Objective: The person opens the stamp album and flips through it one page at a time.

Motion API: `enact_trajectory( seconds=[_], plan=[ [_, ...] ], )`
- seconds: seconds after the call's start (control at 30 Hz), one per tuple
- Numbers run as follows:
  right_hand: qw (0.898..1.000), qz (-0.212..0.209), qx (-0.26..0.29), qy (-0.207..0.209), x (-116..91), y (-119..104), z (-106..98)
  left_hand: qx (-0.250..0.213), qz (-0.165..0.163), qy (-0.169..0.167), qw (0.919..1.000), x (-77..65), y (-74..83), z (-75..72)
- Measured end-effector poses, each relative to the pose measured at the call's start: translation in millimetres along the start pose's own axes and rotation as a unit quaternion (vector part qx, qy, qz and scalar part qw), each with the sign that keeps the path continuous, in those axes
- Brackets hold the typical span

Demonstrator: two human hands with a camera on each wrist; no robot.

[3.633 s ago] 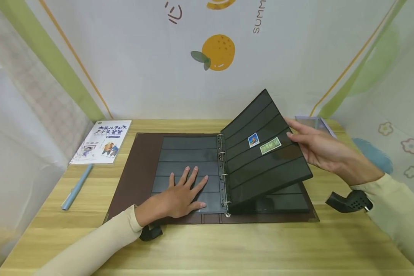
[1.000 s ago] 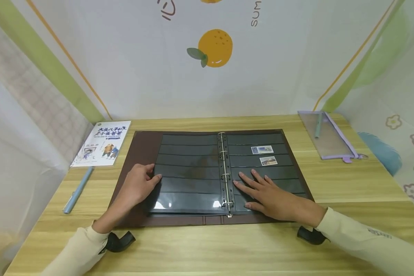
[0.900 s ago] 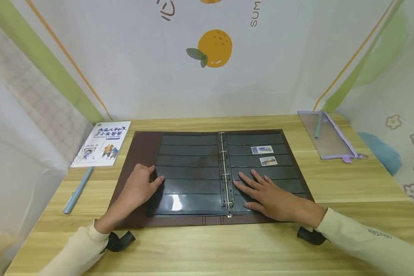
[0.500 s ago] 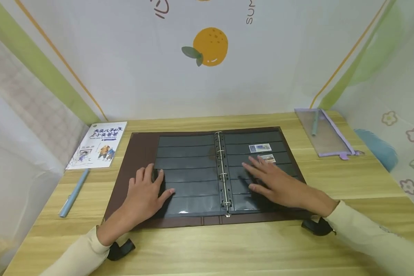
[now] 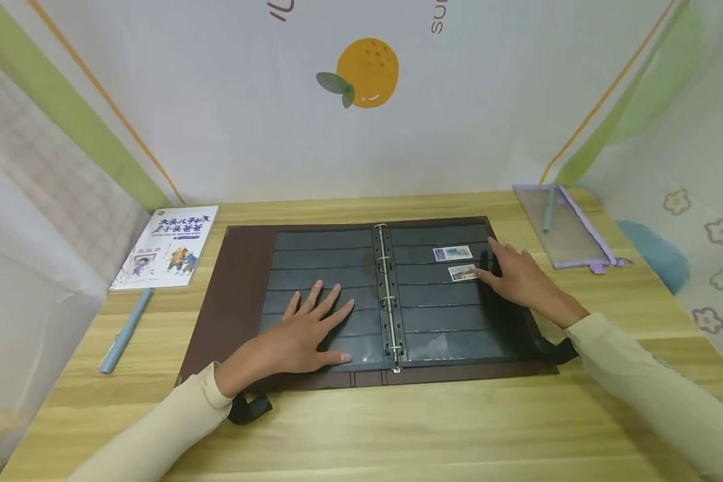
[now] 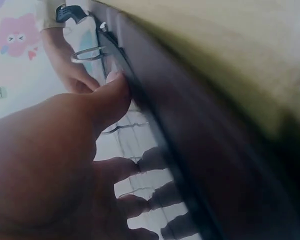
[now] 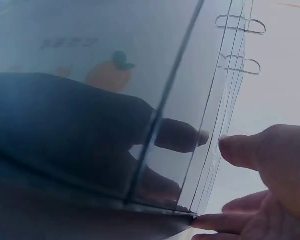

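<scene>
A brown ring binder (image 5: 231,294), a stamp album, lies spread on the table with black strip-pocket pages on both sides of its metal rings (image 5: 388,301). Two postage stamps, a bluish one (image 5: 452,254) and a brownish one (image 5: 462,273), sit in strips of the right page (image 5: 442,318). My left hand (image 5: 295,341) rests with spread fingers on the left page (image 5: 325,258). At the right page's outer edge is my right hand (image 5: 521,278), thumb over the page near the brownish stamp. The right wrist view shows its thumb (image 7: 240,150) slightly off the glossy surface, other fingers at the edge.
A white picture booklet (image 5: 165,248) lies at the back left, with a blue pen (image 5: 125,331) in front of it. At the back right lies a mesh zip pouch (image 5: 569,234) with a green pen (image 5: 549,209). A white printed curtain (image 5: 247,134) stands behind the table.
The raised page with two other stamps has been turned over to the left. My left hand has slid from that page's outer edge onto it; my right hand has moved to the right page's edge.
</scene>
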State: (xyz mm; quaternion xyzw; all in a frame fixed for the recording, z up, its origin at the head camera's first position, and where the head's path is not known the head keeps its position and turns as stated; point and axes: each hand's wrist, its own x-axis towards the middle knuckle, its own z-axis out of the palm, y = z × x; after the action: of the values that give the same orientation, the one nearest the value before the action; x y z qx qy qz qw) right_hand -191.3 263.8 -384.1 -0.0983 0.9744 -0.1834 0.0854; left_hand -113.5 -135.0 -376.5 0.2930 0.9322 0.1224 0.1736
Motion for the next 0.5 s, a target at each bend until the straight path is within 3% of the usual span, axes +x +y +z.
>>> enact_trajectory(
  seconds=[0.27, 0.5],
  plan=[
    [0.996, 0.007, 0.065, 0.061, 3.3, -0.7, 0.9, -0.004, -0.006, -0.021, 0.9998, 2.0, -2.0, 2.9],
    [0.977, 0.018, 0.122, 0.172, 5.9, 0.4, -4.5, -0.002, -0.005, -0.024, 0.9997, 2.5, -2.8, 2.9]
  ],
)
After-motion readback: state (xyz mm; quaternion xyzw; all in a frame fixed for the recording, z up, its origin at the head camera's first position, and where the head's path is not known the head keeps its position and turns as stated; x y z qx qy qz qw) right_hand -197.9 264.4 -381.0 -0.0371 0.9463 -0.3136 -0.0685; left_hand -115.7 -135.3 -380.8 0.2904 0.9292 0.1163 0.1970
